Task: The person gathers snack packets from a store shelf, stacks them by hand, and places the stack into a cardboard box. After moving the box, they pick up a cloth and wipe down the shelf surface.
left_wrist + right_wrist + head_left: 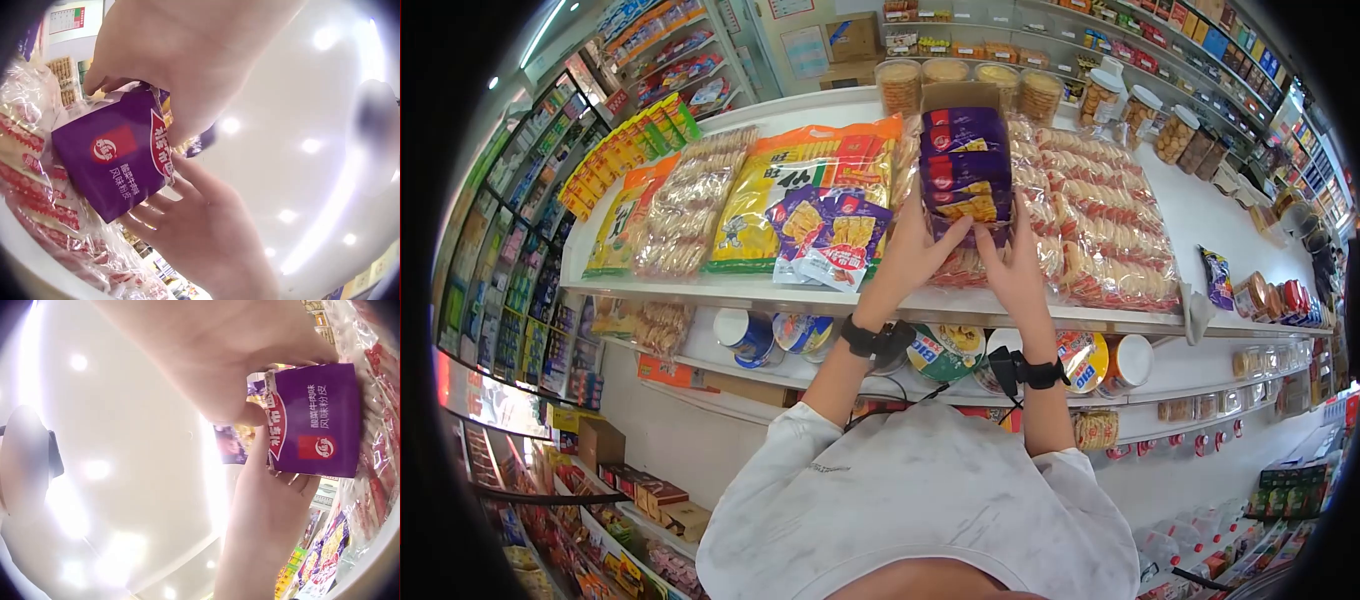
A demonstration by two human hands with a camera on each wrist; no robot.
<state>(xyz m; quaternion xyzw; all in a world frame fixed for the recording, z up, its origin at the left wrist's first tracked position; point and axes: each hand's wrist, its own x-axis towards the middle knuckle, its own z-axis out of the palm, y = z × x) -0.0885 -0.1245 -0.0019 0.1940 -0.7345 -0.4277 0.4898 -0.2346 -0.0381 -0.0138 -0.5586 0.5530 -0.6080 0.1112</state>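
Observation:
I hold a stack of purple snack packs point(965, 170) between both hands, above the top shelf point(800, 298). My left hand point(920, 245) grips its left side and my right hand point(1012, 255) grips its right side. In the left wrist view my left hand point(187, 56) curls over the top of a purple pack point(119, 159), with the right hand point(206, 234) under it. In the right wrist view the right hand point(212, 356) pinches the same purple pack point(315, 422) from above and the left hand point(269, 512) supports it from below.
Clear bags of biscuits point(1100, 220) lie right of the stack and under it. Orange-yellow bags point(800, 175) lie to the left, with two loose purple packs point(830, 235) on them. Jars point(960, 85) line the back. Round tins point(940, 350) fill the shelf below.

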